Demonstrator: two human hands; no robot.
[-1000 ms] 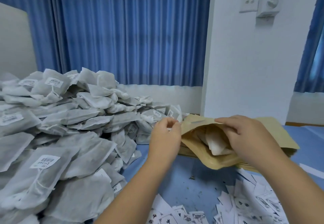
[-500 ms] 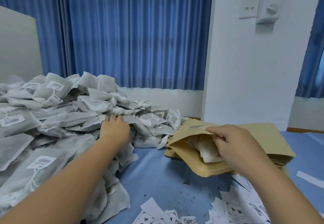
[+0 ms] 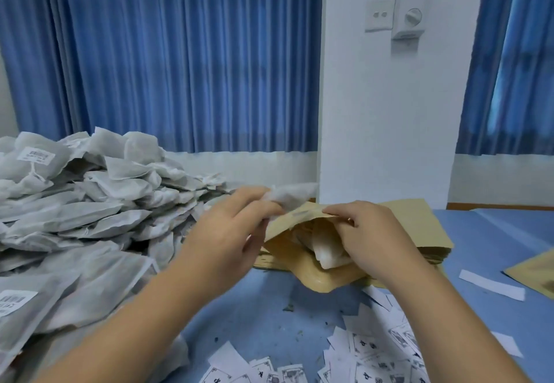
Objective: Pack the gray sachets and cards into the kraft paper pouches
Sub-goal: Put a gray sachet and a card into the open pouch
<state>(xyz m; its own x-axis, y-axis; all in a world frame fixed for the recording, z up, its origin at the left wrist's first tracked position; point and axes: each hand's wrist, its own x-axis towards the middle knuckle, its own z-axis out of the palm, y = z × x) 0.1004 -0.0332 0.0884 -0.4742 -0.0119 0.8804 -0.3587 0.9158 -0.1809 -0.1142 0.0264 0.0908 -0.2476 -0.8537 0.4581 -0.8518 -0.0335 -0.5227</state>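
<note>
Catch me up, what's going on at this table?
A person is packing by hand. The left hand holds a gray sachet at the mouth of an open kraft pouch, which the right hand pinches open by its upper edge. At least one packed sachet sits inside. The sachet pile lies to the left, printed cards in front, and spare pouches are stacked underneath.
</note>
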